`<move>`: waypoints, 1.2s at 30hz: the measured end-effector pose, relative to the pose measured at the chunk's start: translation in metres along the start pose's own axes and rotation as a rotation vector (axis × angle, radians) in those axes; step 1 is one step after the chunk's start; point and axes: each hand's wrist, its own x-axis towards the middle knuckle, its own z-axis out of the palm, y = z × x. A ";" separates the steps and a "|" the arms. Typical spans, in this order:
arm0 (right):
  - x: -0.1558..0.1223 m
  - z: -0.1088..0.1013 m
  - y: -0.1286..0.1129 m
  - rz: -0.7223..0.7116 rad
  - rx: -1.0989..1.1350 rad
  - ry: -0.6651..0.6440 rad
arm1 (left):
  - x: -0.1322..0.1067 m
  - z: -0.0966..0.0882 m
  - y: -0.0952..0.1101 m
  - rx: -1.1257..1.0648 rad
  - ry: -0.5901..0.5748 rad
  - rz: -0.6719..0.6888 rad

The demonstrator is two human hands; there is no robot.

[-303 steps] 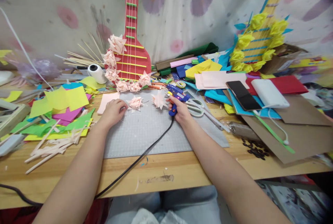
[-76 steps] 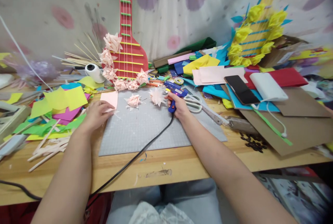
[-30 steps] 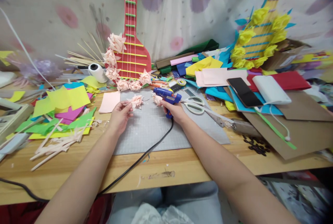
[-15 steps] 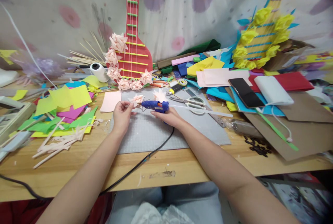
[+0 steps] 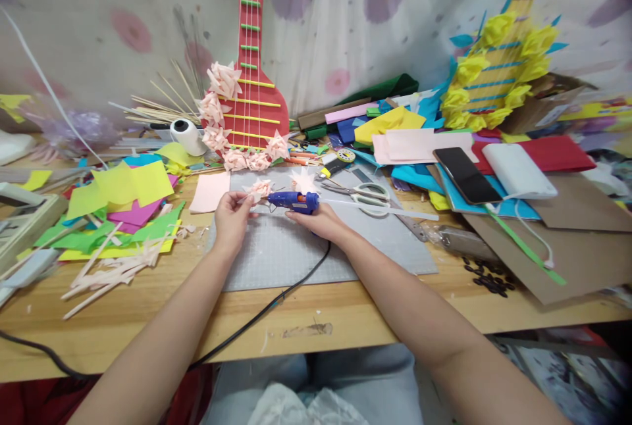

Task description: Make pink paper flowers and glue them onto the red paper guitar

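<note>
Your left hand [image 5: 228, 211] pinches a pink paper flower [image 5: 260, 189] between its fingertips, over the grey cutting mat [image 5: 306, 250], near its 11 o'clock corner. Your right hand [image 5: 316, 218] is closed around a blue glue gun [image 5: 293, 199]. Its nozzle points toward 9 o'clock and reaches the flower; I cannot tell if it touches. The black cable [image 5: 276, 299] runs from the gun toward 7 o'clock. A second flower [image 5: 303, 179] lies at 12 o'clock of the gun, and the scissors [image 5: 365, 193] at 3 o'clock.
</note>
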 end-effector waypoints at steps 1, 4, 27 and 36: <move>0.000 0.000 0.000 -0.005 -0.011 -0.005 | 0.000 0.000 -0.001 0.001 0.003 0.004; -0.001 -0.001 -0.001 -0.023 -0.033 -0.035 | 0.001 0.000 -0.002 0.004 0.010 0.012; 0.005 0.000 0.009 0.036 0.068 0.018 | 0.001 -0.001 -0.006 0.017 -0.049 0.044; 0.001 -0.003 0.002 0.043 0.014 -0.076 | 0.002 -0.001 -0.005 -0.012 -0.019 0.034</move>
